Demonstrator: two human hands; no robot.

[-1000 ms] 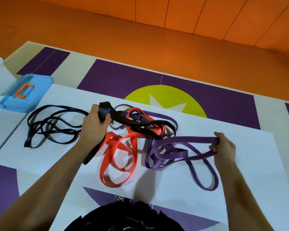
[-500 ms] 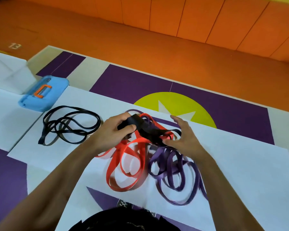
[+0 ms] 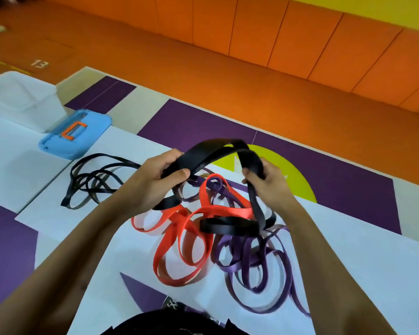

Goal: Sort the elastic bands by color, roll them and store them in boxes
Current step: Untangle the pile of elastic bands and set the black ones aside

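Change since the earlier frame: the wide black band (image 3: 215,147) has been raised off the heap into an arch between both hands. The right hand (image 3: 269,182), spread open over the pile half a second ago, now grips it.

- Orange floor (image 3: 203,68): padded, on the far side.
- Floor mat (image 3: 324,180): purple and cream panels, with a yellow disc (image 3: 298,182) beside the right hand.
- White sheet (image 3: 348,262): laid over the mat, carrying all the bands.
- Purple bands (image 3: 252,262): loose loops on the sheet under the right forearm, touching the red ones.
- Red bands (image 3: 179,250): loops at the centre of the sheet, count unclear.
- Wide black band: upper part in the air, lower loop lying across the red and purple loops.
- Thin black bands (image 3: 94,180): a separate pile at left, apart from the heap.
- Clear box (image 3: 22,100): far left.
- Blue lid (image 3: 92,122): orange handle, just beside the box.
- Left hand (image 3: 155,182): fingers and thumb curled round the band's left end.
- Right hand: fingers curled round the band's right side.
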